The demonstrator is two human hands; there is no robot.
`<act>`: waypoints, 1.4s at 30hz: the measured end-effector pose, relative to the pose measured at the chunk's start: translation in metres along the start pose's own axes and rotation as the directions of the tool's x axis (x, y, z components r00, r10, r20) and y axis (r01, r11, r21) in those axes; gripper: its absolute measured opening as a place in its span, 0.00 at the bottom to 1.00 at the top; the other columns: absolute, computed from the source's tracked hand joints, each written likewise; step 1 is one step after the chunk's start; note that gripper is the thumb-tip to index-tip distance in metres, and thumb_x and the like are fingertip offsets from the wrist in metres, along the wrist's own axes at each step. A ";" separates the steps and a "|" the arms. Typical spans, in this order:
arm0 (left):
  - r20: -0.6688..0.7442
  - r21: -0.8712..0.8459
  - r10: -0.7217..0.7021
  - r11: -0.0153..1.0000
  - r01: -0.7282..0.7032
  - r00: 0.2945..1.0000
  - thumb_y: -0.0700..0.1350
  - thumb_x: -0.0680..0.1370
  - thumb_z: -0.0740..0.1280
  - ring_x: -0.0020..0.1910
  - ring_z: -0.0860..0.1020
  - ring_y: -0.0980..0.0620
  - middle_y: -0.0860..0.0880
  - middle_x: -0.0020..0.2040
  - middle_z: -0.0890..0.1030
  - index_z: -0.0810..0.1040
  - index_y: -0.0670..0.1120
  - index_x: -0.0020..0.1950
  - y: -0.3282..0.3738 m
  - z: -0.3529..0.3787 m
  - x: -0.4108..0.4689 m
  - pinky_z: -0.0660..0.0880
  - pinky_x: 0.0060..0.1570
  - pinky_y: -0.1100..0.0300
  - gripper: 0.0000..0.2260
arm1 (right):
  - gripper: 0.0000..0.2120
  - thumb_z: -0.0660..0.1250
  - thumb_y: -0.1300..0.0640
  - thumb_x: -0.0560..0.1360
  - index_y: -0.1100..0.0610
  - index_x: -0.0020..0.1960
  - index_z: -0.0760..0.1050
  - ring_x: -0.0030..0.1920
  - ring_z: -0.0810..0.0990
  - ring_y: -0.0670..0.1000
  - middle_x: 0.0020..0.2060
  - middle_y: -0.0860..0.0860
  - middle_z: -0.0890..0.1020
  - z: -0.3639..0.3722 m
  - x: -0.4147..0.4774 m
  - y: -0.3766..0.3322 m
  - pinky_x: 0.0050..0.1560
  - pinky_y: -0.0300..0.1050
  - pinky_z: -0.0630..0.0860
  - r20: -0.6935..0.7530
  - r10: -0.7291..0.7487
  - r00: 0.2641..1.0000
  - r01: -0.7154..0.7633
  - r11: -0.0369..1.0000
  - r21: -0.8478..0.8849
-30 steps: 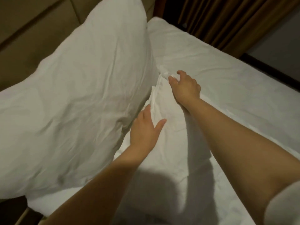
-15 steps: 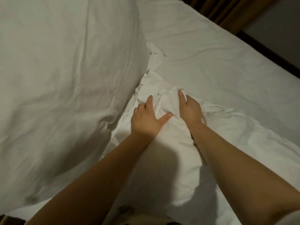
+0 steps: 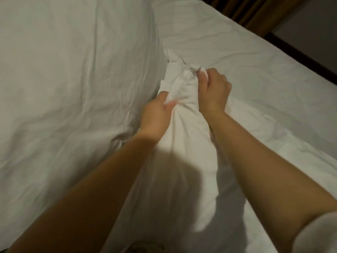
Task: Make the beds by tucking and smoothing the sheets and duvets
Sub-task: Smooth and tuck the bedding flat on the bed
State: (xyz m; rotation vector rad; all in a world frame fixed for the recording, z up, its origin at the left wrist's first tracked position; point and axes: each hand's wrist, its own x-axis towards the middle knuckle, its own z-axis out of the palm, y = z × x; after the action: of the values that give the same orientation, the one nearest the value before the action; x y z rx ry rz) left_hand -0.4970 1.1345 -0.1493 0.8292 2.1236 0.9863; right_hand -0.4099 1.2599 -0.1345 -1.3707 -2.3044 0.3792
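Observation:
A bunched ridge of white duvet (image 3: 184, 92) runs down the middle of the bed between my arms. My left hand (image 3: 156, 115) grips its left side, thumb and fingers pinching a fold. My right hand (image 3: 213, 92) is curled round the upper end of the bunch, with fabric sticking out above the fingers. A large white pillow (image 3: 73, 79) fills the left of the view, right beside the bunch. The white sheet (image 3: 246, 61) lies spread and lightly creased on the right.
Brown curtains (image 3: 255, 10) hang behind the bed at the top right. A dark strip (image 3: 299, 57) borders the bed's far right edge. My head casts a shadow over the duvet near the bottom centre.
Both hands went from lying on the fabric to gripping it. The fabric between them is now gathered into a raised bunch. The view has tilted down and closer.

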 end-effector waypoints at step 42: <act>-0.109 0.477 -0.132 0.863 0.168 0.985 0.77 0.64 0.57 0.49 0.75 0.40 0.39 0.55 0.75 0.59 0.47 0.76 -0.085 0.143 -0.038 0.68 0.54 0.46 0.49 | 0.30 0.46 0.37 0.80 0.63 0.61 0.67 0.58 0.75 0.63 0.57 0.62 0.77 0.085 -0.047 0.152 0.61 0.55 0.67 0.504 0.345 0.792 -0.198 0.926 -0.323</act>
State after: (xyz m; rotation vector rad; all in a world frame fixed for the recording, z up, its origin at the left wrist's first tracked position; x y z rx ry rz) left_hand -0.3888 1.1194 -0.2797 0.8489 2.5019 0.4024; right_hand -0.3163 1.2898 -0.2862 -1.9493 -2.6842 0.6685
